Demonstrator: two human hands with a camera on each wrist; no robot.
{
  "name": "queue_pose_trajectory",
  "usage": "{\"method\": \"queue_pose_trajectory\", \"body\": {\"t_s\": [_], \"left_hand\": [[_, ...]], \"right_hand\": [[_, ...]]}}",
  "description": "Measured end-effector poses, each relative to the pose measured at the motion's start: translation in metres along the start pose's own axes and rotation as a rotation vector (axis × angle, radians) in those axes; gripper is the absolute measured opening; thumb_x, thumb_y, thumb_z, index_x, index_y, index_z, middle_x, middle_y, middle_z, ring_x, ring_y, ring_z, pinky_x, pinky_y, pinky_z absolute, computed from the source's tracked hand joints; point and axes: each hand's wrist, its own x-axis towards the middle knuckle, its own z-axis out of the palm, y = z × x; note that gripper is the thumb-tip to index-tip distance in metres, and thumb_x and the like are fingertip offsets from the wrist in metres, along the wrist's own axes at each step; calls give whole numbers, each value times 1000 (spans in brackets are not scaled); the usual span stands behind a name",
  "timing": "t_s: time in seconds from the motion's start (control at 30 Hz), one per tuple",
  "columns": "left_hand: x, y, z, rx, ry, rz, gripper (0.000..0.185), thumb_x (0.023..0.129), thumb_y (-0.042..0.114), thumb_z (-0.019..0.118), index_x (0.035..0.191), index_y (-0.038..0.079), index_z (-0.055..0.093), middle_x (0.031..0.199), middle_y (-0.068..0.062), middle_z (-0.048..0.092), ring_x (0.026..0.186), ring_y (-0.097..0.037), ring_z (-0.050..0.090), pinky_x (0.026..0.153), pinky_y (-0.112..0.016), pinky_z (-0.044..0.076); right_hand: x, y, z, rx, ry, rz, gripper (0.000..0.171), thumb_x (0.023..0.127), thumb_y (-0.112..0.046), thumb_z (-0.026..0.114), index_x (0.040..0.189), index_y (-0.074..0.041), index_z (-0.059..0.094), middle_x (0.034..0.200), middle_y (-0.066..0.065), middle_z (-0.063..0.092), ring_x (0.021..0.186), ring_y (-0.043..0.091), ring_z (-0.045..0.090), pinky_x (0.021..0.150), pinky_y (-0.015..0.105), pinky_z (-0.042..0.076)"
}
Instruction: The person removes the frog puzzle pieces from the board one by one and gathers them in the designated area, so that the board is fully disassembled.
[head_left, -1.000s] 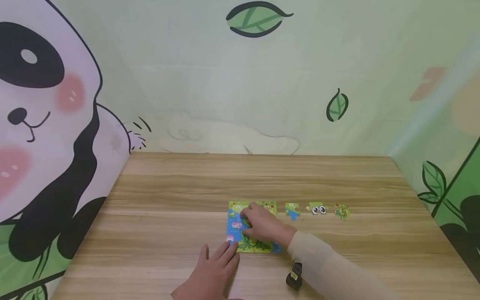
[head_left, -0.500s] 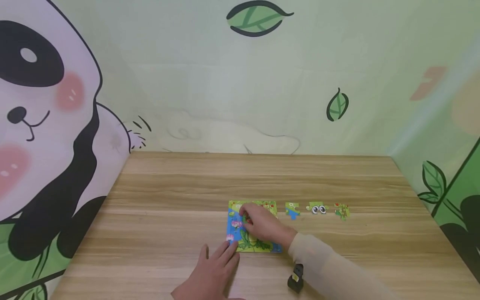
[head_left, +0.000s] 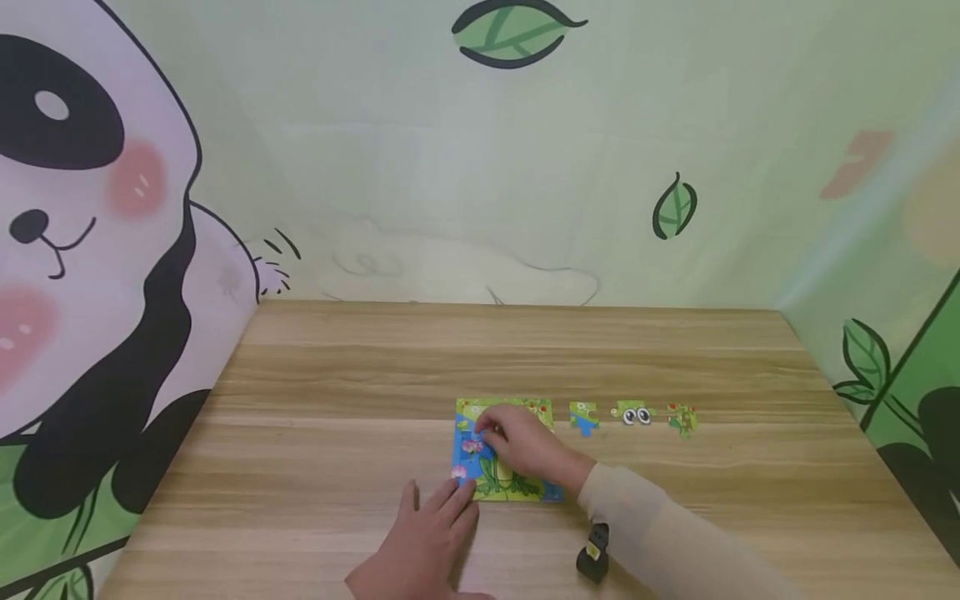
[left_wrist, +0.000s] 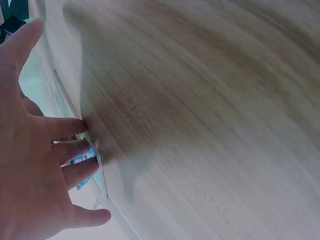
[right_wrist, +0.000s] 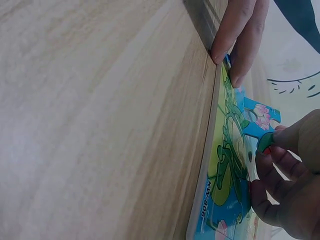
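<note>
The left hand (head_left: 427, 537) lies flat, fingers straight, bracing the puzzle board (head_left: 504, 483) at its near-left corner, while the right hand's (head_left: 525, 446) grip pinches a puzzle piece (right_wrist: 266, 141) over that board.

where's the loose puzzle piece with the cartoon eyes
In the head view, the green cardboard eye piece lies on the wooden table, right of the puzzle board, middle of three loose pieces.
</note>
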Motion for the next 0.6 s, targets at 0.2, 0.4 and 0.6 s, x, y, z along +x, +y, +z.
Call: {"method": "queue_pose_trajectory", "body": {"t_s": [0.2, 0.4, 0.6], "left_hand": [[2, 0, 0, 1, 3, 8, 98, 74, 89, 44, 131, 10, 55, 148, -7, 48, 138, -29, 44, 93, -68, 39], [4, 1, -1, -7, 22, 12, 99, 72, 90, 45, 129, 9, 56, 147, -9, 49, 136, -29, 45, 92, -69, 40], [4, 0, -1, -28, 9, 8, 100, 72, 90, 45, 129, 9, 55, 149, -9, 48, 137, -31, 45, 92, -70, 40]], "right_hand": [[-1, 2, 2, 1, 16, 6, 12, 98, -11, 56, 99, -13, 68, 98, -1, 67, 82, 9, 55, 75, 27, 49], [-1, 2, -3, 50, 64, 29, 11, 99, -12, 53, 102, -11, 64, 94, 0, 64, 77, 9, 53, 68, 25, 47], [-3, 7, -17, 90, 49, 50, 9, 99, -12, 53, 104, -12, 62, 100, 0, 63, 80, 9, 55, 70, 24, 48]]}}
